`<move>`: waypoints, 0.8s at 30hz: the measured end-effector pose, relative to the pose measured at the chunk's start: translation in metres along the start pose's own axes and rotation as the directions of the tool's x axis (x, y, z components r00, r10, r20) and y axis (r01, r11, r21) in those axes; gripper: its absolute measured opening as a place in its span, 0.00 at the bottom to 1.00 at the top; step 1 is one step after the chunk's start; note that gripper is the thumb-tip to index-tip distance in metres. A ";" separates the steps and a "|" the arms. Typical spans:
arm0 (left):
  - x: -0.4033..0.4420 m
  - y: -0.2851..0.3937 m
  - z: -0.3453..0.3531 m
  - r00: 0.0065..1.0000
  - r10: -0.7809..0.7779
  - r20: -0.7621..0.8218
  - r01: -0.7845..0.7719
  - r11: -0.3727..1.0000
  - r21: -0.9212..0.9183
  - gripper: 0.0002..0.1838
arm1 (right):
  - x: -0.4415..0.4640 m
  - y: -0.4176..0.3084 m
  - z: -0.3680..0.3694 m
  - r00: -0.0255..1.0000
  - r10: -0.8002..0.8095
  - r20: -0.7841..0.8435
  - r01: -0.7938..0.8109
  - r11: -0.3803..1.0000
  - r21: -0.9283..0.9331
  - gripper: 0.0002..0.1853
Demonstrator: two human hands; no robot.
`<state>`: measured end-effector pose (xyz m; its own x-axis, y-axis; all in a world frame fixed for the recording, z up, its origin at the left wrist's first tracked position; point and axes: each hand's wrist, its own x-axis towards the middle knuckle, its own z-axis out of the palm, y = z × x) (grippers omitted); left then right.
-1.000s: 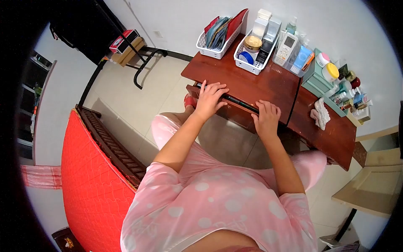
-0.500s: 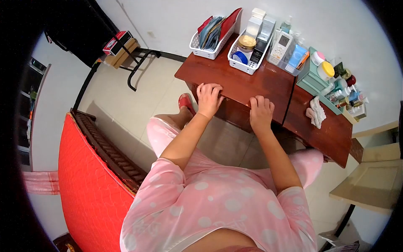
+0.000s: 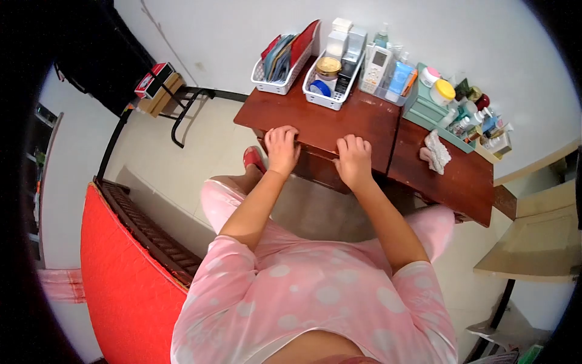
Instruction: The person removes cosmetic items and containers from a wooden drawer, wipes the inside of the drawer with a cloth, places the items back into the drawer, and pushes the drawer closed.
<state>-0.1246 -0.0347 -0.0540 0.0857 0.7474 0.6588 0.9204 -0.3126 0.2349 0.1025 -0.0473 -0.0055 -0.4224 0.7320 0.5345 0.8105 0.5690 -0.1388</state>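
My left hand (image 3: 282,150) rests at the front edge of a reddish-brown wooden table (image 3: 370,130), its fingers curled over the rim. A short way to the right, my right hand (image 3: 354,159) hooks its fingers over the same edge. Below the tabletop, between both hands, a dark wooden front panel (image 3: 318,170) shows; whether it is a drawer I cannot tell. The undersides of my fingers and thumbs are partly hidden. Beyond my hands, a white basket (image 3: 323,103) holds jars and boxes, and another white basket (image 3: 271,88) holds flat packets.
A clear bin (image 3: 382,93) with a remote control (image 3: 376,70), a green organizer (image 3: 420,112) full of bottles and a crumpled white cloth (image 3: 438,153) stand on the table. At left is a bed with a red cover (image 3: 127,273). A wooden chair (image 3: 533,242) stands at right.
The whole view has shifted, so the table and its baskets appear further left. Both hands keep their places on the table's edge, with little visible change in their grip.
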 end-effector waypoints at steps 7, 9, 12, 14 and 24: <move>-0.006 0.002 -0.016 0.994 0.016 0.108 -0.019 0.999 0.027 0.28 | -0.022 0.113 -0.067 0.970 0.236 -0.062 -0.230 0.969 0.093 0.10; -0.004 0.003 -0.010 0.997 -0.031 0.066 0.030 0.999 0.013 0.24 | -0.039 0.166 -0.077 0.954 0.222 -0.202 -0.227 0.974 -0.002 0.11; 0.002 0.008 -0.009 0.996 -0.087 0.022 0.087 0.996 0.002 0.19 | -0.062 0.198 -0.092 0.953 0.278 -0.123 -0.293 0.947 -0.131 0.16; 0.006 0.011 -0.015 0.993 -0.115 0.033 0.115 0.993 0.002 0.17 | -0.082 0.222 -0.068 0.938 0.347 -0.022 -0.344 0.936 0.077 0.17; 0.031 0.064 -0.032 0.991 -0.080 0.106 0.093 0.988 -0.121 0.13 | -0.069 0.144 -0.033 0.968 0.250 -0.008 -0.232 0.910 0.342 0.12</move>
<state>-0.0751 -0.0506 0.0040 0.0513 0.8281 0.5583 0.8714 -0.3102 0.3801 0.2616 -0.0283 -0.0352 -0.2026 0.8480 0.4897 0.6970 0.4761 -0.5361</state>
